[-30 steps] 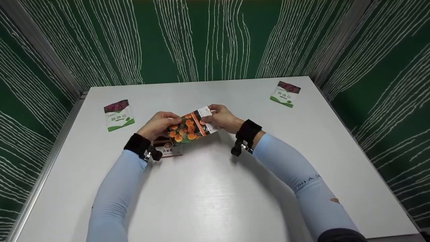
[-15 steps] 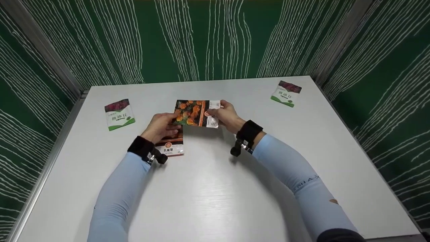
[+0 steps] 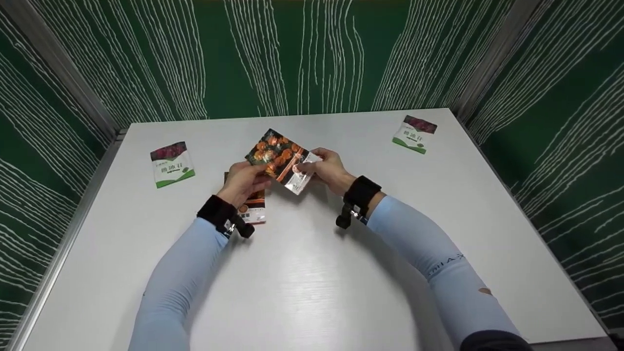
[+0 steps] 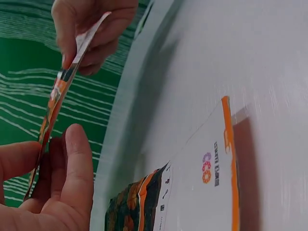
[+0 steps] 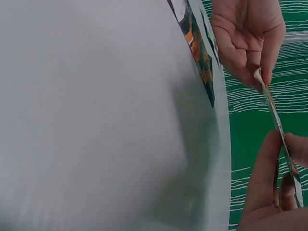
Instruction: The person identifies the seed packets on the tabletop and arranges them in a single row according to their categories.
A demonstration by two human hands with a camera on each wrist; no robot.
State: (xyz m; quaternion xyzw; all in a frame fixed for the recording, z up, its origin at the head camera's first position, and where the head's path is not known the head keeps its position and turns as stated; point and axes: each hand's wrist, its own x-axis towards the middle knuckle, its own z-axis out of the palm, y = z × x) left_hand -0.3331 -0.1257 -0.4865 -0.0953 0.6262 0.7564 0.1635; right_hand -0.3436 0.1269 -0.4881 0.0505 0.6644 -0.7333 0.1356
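Observation:
A flower seed packet (image 3: 275, 152) with orange blossoms and a white end is held above the table, slanted with its flowered end up and to the left. My right hand (image 3: 332, 170) pinches the white end between thumb and fingers. On the near-left edge my left hand (image 3: 243, 183) pinches it too; in the left wrist view that thumb and fingers lie on either face of the packet (image 4: 54, 102). Below my left hand, a second orange-flower seed packet (image 3: 255, 213) lies on the table, partly hidden by the hand.
Two purple-flower seed packets with green bottoms lie on the white table (image 3: 312, 273): one at the left (image 3: 172, 166), one at the far right (image 3: 414, 135). Green walls (image 3: 321, 58) with white lines enclose the back and sides.
The held packet has turned clockwise, its flowered end swinging from lower left to upper left. My left hand has shifted slightly right along with it; my right hand keeps its grip on the white end.

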